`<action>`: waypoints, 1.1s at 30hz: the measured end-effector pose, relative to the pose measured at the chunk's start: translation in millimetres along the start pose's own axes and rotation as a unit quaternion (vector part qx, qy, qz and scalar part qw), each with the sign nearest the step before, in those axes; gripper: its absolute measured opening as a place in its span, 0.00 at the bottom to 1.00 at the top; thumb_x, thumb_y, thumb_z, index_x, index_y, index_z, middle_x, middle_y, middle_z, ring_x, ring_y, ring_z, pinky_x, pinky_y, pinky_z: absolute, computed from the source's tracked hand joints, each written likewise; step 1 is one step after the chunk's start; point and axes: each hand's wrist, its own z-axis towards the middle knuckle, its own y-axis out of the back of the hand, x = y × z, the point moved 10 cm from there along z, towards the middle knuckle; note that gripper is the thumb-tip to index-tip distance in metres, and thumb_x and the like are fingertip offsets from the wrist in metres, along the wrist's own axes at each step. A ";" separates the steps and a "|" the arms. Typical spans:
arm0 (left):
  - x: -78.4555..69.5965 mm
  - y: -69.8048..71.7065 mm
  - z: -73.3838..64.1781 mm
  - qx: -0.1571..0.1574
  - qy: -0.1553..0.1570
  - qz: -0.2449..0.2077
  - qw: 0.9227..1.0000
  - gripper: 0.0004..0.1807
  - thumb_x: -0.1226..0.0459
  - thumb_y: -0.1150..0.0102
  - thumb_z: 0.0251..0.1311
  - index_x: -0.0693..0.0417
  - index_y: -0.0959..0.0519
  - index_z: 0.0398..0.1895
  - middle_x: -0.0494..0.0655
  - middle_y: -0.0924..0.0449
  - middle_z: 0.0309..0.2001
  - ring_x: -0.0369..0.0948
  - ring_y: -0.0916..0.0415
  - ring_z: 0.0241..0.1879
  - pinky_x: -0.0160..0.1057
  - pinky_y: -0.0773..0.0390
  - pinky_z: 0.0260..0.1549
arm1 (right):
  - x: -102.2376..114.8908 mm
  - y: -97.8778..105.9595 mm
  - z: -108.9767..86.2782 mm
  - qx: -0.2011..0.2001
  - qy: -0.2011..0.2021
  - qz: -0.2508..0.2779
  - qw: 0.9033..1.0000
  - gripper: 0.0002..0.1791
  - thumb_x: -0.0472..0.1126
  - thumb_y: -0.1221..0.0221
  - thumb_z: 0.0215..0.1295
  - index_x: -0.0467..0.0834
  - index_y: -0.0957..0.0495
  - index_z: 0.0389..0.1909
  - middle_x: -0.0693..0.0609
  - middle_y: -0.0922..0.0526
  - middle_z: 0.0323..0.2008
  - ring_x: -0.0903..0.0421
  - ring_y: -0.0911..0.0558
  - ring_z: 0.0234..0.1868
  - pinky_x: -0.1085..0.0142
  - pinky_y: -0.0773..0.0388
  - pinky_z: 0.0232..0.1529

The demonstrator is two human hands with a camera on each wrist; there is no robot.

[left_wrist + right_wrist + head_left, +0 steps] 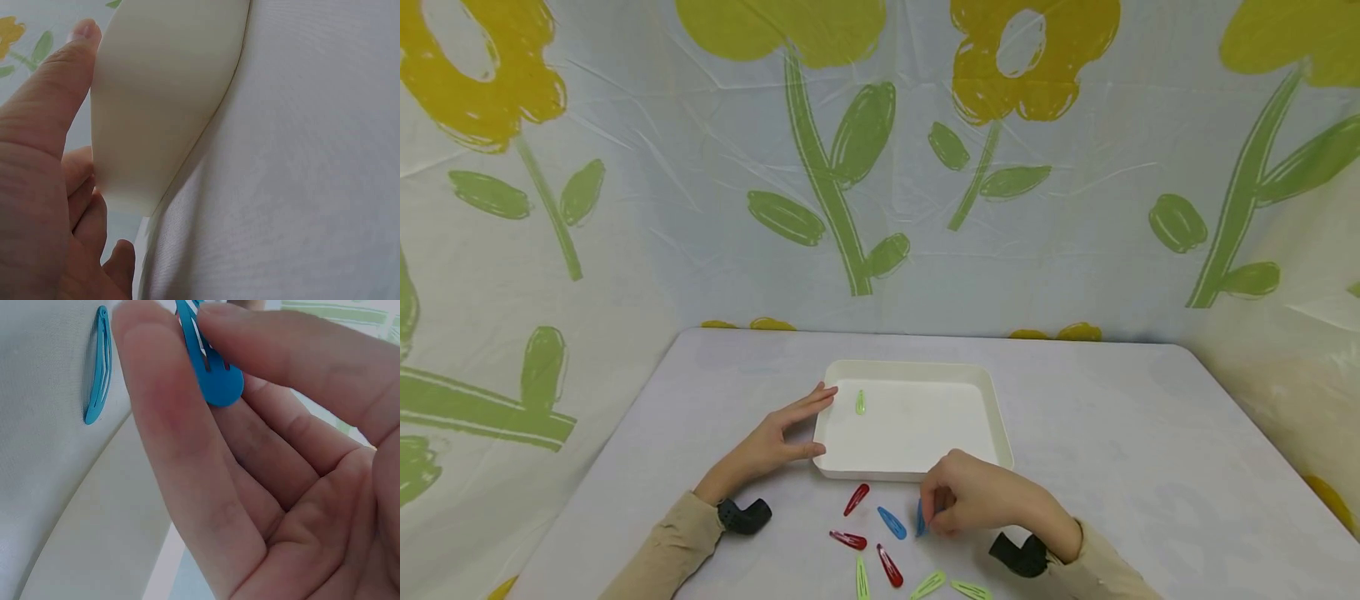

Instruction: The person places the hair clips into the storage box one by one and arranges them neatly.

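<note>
Between thumb and forefinger, my right hand [973, 493] pinches a blue hair clip [219, 381], just in front of the tray's near edge. A second blue hair clip [892, 522] lies on the table to its left. My left hand [778, 437] rests its straight fingers and thumb against the left end of the white tray [917, 477]. Inside the tray, near its left end, is one green hair clip [861, 402]. The left wrist view shows the thumb [56, 87] along the tray's rim.
Red hair clips [856, 499] lie loose on the table in front of the tray. Several green hair clips [928, 585] are closer to the front edge of the view. The table [1112, 433] has a pale cloth, with a flower-printed curtain [1060, 250] behind it.
</note>
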 end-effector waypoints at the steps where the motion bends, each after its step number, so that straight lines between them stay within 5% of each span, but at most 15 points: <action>1: 0.2 -0.1 0.0 0.001 0.002 0.000 1.000 0.41 0.66 0.28 0.55 0.64 0.35 0.72 0.50 0.42 0.75 0.49 0.57 0.77 0.28 0.53 0.70 | 0.0 0.9 0.2 -0.003 0.000 0.000 1.000 0.13 0.24 0.34 0.52 0.46 0.19 0.23 0.65 0.21 0.21 0.72 0.26 0.19 0.73 0.22 0.23; 8: -0.6 -0.2 0.2 0.004 0.001 0.002 1.000 0.41 0.64 0.28 0.56 0.63 0.35 0.72 0.49 0.42 0.76 0.47 0.57 0.77 0.28 0.53 0.70 | 0.2 3.6 2.2 -0.014 0.009 -0.020 1.000 0.14 0.25 0.33 0.52 0.49 0.18 0.23 0.66 0.20 0.24 0.71 0.23 0.24 0.73 0.21 0.29; 18: -4.0 0.7 0.2 -0.002 -0.012 0.000 1.000 0.40 0.67 0.28 0.55 0.65 0.35 0.71 0.54 0.42 0.75 0.53 0.57 0.77 0.27 0.53 0.70 | 11.9 10.9 3.7 -0.053 0.078 -0.048 0.994 0.15 0.24 0.33 0.49 0.50 0.16 0.23 0.63 0.23 0.27 0.67 0.27 0.26 0.75 0.26 0.27; 27: -2.7 -0.2 -0.1 0.003 -0.005 0.004 1.000 0.41 0.64 0.28 0.56 0.65 0.35 0.72 0.51 0.42 0.76 0.50 0.57 0.77 0.27 0.54 0.70 | 17.1 14.0 2.0 -0.072 0.110 -0.029 0.991 0.11 0.29 0.29 0.53 0.49 0.16 0.26 0.62 0.21 0.28 0.71 0.29 0.27 0.76 0.27 0.26; 33: -5.7 -0.5 -0.4 0.002 -0.006 -0.003 1.000 0.41 0.67 0.28 0.55 0.65 0.35 0.71 0.54 0.42 0.75 0.53 0.57 0.77 0.27 0.53 0.70 | 17.1 16.8 1.7 -0.092 0.112 -0.014 0.989 0.11 0.30 0.29 0.52 0.51 0.15 0.26 0.62 0.22 0.30 0.64 0.26 0.28 0.75 0.26 0.28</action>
